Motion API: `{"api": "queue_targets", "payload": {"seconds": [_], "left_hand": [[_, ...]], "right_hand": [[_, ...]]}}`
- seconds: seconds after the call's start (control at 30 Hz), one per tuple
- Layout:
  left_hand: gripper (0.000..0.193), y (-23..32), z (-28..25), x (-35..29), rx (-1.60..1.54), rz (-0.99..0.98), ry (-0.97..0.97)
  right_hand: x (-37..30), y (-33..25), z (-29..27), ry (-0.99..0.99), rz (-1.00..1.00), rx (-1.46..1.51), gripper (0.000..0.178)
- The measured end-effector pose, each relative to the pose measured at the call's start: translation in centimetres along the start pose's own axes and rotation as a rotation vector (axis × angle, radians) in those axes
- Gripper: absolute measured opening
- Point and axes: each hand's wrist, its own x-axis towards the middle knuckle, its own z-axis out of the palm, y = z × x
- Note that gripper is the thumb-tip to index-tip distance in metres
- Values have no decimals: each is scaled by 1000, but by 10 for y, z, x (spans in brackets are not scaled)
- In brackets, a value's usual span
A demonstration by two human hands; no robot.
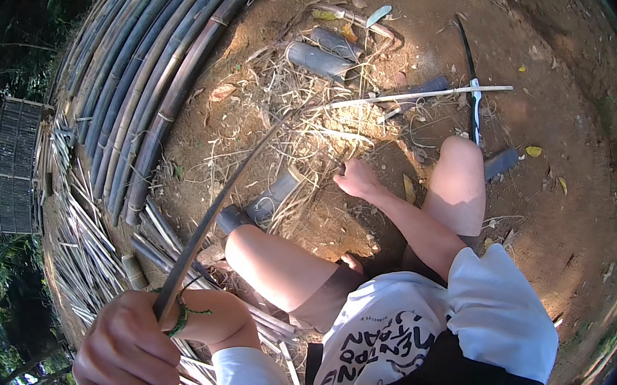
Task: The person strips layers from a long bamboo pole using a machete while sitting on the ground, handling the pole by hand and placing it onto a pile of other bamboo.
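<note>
My left hand (126, 365), raised at the lower left, is closed around one end of a long, thin dark bamboo strip (212, 211). The strip slants up and away to the middle of the ground. A pale strip (419, 95) runs on rightward from there; whether it is the same piece I cannot tell. Between my bent knees, my right hand (359, 179) is closed, with a small dark bit showing at its fingers that I cannot make out. Short bamboo sections (275, 196) and curled shavings (295, 141) lie just beyond it.
A long knife (475, 109) with a pale handle lies by my right knee, under or against the pale strip. Long bamboo poles (181, 78) are laid side by side at the far left. Split strips (92, 263) pile up nearer. More cut bamboo sections (320, 60) lie ahead.
</note>
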Motion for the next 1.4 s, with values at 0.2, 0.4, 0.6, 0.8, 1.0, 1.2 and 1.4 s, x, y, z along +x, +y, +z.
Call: {"api": "queue_targets", "payload": {"seconds": [0.2, 0.4, 0.6, 0.8, 1.0, 1.2, 1.4], "left_hand": [[33, 7, -9, -7, -40, 31, 30], [34, 13, -12, -10, 29, 118, 167], [35, 14, -21, -11, -39, 63, 104], [35, 8, -15, -10, -26, 77, 116], [30, 15, -27, 0, 17, 53, 117], [39, 31, -18, -16, 751, 146, 717], [25, 36, -22, -16, 883, 103, 943]], "right_hand": [[0, -21, 17, 130, -151, 271, 28], [45, -6, 12, 5, 27, -14, 36], [17, 3, 8, -65, 110, 73, 37], [47, 18, 3, -103, 171, -77, 38], [72, 43, 20, -108, 234, -144, 44], [68, -4, -5, -182, 245, 21, 44], [3, -76, 17, -37, -166, 316, 38]]}}
